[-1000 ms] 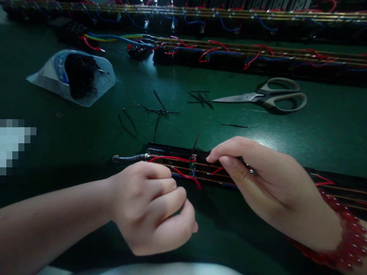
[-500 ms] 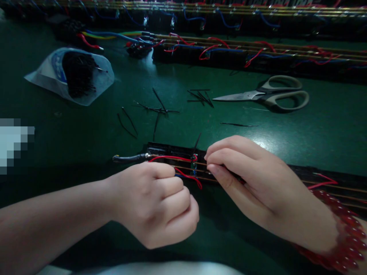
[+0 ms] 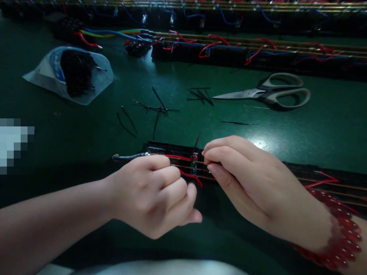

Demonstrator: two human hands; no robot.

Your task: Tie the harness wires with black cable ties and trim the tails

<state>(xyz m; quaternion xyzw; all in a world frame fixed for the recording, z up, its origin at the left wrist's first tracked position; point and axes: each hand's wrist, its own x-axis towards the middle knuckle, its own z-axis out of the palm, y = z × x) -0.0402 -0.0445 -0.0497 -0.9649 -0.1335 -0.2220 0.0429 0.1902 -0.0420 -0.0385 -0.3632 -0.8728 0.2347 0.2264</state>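
Here, directly below the head camera: a long black wired strip (image 3: 183, 151) on a green tabletop (image 3: 321, 126), long axis running left to right with a slight downward slope to the right. Left end in view, with a dark cable (image 3: 129, 157) pointing left from it; right end beyond the picture edge.

Over the near side of that left end, the left hand (image 3: 156, 194), back upward, fingers curled in a loose fist, thumb tip poking out rightward; cannot tell whether anything is inside. Across the strip farther right, the right hand (image 3: 249, 179), fingertips bent down close to the thumb; cannot tell whether meeting or pinching anything. On that wrist, a red bead bracelet (image 3: 345, 231).

Between the hands, a small green circuit board (image 3: 194, 166), a looped red wire (image 3: 190, 175) and an upright-slanting black tie (image 3: 197, 139).

Beyond: loose black ties (image 3: 159, 109), scissors (image 3: 255, 93) pointing left, and a plastic bag (image 3: 100, 82) of more ties.
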